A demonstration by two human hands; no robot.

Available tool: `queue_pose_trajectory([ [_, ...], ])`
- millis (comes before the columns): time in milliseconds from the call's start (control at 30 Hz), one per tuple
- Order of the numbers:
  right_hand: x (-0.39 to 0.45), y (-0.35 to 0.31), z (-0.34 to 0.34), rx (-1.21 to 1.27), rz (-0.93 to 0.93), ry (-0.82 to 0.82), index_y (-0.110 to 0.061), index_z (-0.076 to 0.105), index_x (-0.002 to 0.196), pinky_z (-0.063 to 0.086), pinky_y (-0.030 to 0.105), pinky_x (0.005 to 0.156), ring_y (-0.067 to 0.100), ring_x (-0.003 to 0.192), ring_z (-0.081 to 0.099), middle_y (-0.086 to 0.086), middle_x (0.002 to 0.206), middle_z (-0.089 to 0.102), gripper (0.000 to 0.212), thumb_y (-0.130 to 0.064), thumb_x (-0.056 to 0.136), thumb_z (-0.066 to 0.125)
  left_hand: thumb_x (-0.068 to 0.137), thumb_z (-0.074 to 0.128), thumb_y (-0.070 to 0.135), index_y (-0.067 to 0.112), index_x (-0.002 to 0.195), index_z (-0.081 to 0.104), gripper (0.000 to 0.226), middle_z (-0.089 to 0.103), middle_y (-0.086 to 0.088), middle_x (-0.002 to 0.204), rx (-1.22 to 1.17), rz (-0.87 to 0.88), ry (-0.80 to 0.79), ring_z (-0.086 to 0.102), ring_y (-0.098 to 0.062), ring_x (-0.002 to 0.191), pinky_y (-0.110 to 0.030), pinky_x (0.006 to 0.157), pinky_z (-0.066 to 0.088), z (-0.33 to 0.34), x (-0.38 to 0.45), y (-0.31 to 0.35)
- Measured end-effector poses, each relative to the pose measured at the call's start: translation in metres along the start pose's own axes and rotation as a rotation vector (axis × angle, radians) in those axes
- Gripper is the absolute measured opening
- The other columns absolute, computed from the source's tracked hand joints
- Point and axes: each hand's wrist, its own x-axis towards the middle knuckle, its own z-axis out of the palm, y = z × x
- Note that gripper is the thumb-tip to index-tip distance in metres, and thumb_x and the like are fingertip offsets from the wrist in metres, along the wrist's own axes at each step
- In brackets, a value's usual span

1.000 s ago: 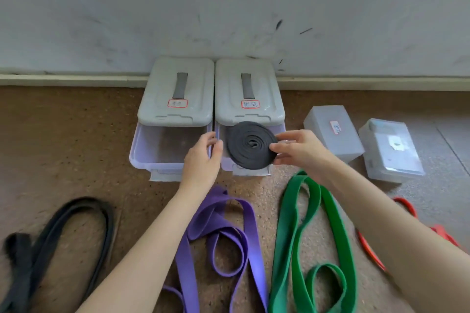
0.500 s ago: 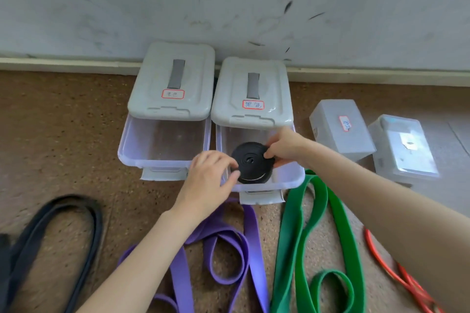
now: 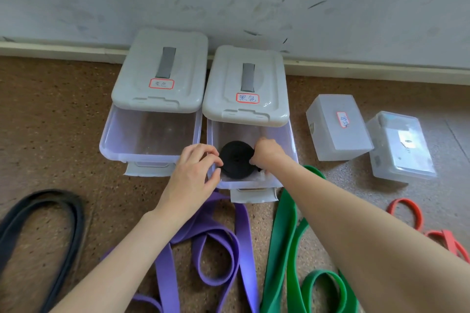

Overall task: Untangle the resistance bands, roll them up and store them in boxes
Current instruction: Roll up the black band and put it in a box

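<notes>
Head view shows the rolled black band [image 3: 236,159] held from both sides inside the right open box [image 3: 292,145], low against that box's near wall. Right hand [image 3: 267,154] has its fingers curled down over the roll's right edge, gripping it; left hand [image 3: 194,173] comes from the other side with thumb and fingertips pinching the roll's left edge, its palm over the box's front left corner. This box's grey lid [image 3: 245,86] is slid back toward the wall, carrying a red-bordered label with handwriting. Touching the box's left side stands a second clear box [image 3: 109,140], likewise open at the front, with its own grey lid [image 3: 162,71] pushed back and labelled. Right of the box holding the roll, well apart, two smaller closed clear boxes [image 3: 338,127] [image 3: 401,147] sit side by side on the speckled brown floor [image 3: 50,122]. Nearer than the box, a purple band [image 3: 221,244] lies in loose loops under the left forearm, a green band [image 3: 284,231] runs beside it under the right forearm, a red band [image 3: 417,213] lies off to the right, and a loose black band [image 3: 76,223] curves at the far left.
</notes>
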Motion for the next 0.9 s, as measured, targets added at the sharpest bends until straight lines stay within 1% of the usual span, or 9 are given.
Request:
queue_pose_trajectory([
  [100,-0.002,-0.002,-0.001,-0.114,-0.057,0.037,-0.002,0.049,0.119,0.046,0.033,0.076,0.034,0.103,0.058,0.021,0.129,0.046,0.033,-0.008,0.088,0.058,0.086,0.06,0.01,0.012,0.098,0.067,0.014,0.055,-0.002,0.112,0.006,-0.01,0.004,0.04,-0.016,0.118,-0.022,0.095,0.029,0.001,0.0,0.002],
  [200,-0.005,-0.003,0.0,-0.104,-0.079,0.017,-0.001,0.055,0.105,0.049,0.032,0.072,0.032,0.092,0.061,0.018,0.11,0.059,0.02,-0.005,0.086,0.06,0.086,0.06,0.011,0.013,0.098,0.066,0.013,0.054,-0.002,0.112,0.01,-0.013,0.012,0.039,-0.016,0.118,-0.022,0.095,0.028,0.002,0.0,0.002],
  [267,-0.007,-0.001,-0.003,-0.122,-0.086,0.015,0.001,0.056,0.103,0.048,0.032,0.07,0.031,0.083,0.058,0.016,0.098,0.06,0.017,-0.003,0.086,0.058,0.086,0.059,0.011,0.013,0.097,0.066,0.013,0.054,-0.001,0.112,0.01,-0.015,0.014,0.039,-0.016,0.118,-0.022,0.095,0.028,0.003,-0.001,0.001],
  [400,-0.021,0.0,-0.014,-0.15,-0.105,-0.007,0.002,0.055,0.116,0.049,0.033,0.076,0.033,0.092,0.058,0.017,0.105,0.057,0.029,0.0,0.088,0.054,0.088,0.057,0.012,0.014,0.103,0.064,0.016,0.053,0.0,0.114,0.001,-0.019,-0.002,0.038,-0.013,0.119,-0.02,0.096,0.027,-0.001,0.0,0.003],
  [500,-0.042,-0.001,-0.024,-0.087,-0.121,0.022,0.001,0.057,0.117,0.051,0.038,0.087,0.034,0.102,0.059,0.019,0.114,0.06,0.031,0.001,0.088,0.049,0.089,0.055,0.01,0.012,0.112,0.06,0.023,0.053,-0.001,0.119,-0.039,-0.019,-0.015,0.043,-0.013,0.118,-0.02,0.096,0.029,-0.009,-0.004,0.009],
  [600,-0.077,-0.008,-0.029,0.038,-0.226,0.166,-0.004,0.063,0.108,0.05,0.04,0.086,0.033,0.098,0.06,0.016,0.107,0.066,0.025,-0.005,0.088,0.048,0.088,0.055,0.003,0.008,0.112,0.06,0.025,0.053,-0.006,0.119,-0.08,-0.093,0.035,0.05,-0.02,0.113,-0.027,0.093,0.037,-0.022,-0.025,0.012],
  [667,-0.104,-0.022,-0.024,0.216,-0.323,0.227,-0.008,0.065,0.101,0.052,0.041,0.082,0.031,0.09,0.063,0.012,0.096,0.069,0.02,-0.007,0.088,0.049,0.085,0.055,0.0,0.006,0.11,0.061,0.026,0.055,-0.008,0.115,-0.069,-0.151,0.027,0.051,-0.024,0.11,-0.034,0.094,0.039,-0.031,-0.047,0.008],
  [767,-0.135,-0.053,0.001,0.328,-0.432,0.167,-0.011,0.066,0.095,0.053,0.035,0.076,0.023,0.073,0.065,0.005,0.081,0.069,0.019,-0.007,0.087,0.05,0.084,0.055,-0.001,0.007,0.11,0.061,0.029,0.056,-0.008,0.113,-0.009,-0.248,-0.018,0.051,-0.025,0.105,-0.035,0.093,0.04,-0.049,-0.086,-0.013],
  [900,-0.151,-0.096,0.065,0.253,-0.544,-0.034,-0.01,0.066,0.099,0.049,0.029,0.081,0.023,0.085,0.065,0.004,0.09,0.069,0.02,-0.006,0.086,0.05,0.083,0.058,0.003,0.006,0.113,0.06,0.03,0.056,-0.012,0.115,0.121,-0.461,0.008,0.052,-0.031,0.108,-0.039,0.092,0.039,-0.074,-0.142,-0.058],
])
